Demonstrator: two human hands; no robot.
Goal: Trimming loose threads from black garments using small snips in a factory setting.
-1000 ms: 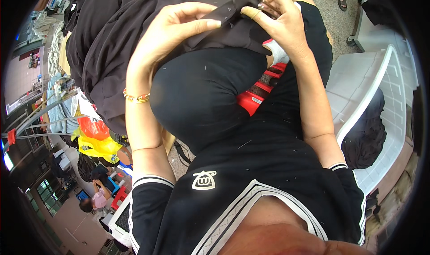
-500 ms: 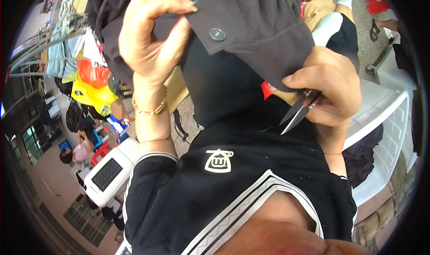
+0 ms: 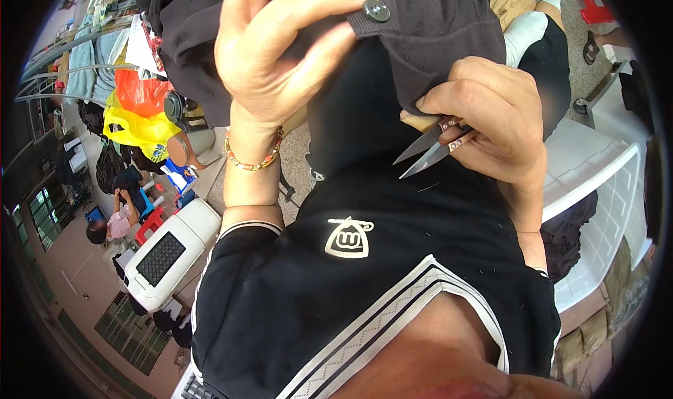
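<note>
Over on the left there's a white sewing machine [image 3: 168, 253] down low and some orange and yellow bags [image 3: 140, 111]. The left hand [image 3: 270, 55] is pinching the edge of a dark garment [image 3: 434, 27] right by its button [image 3: 376, 10], held up high. The right hand [image 3: 491, 118] grips the same cloth plus small thread snips [image 3: 429, 150], blades slightly apart. White plastic crate [image 3: 596, 188] far right.
</note>
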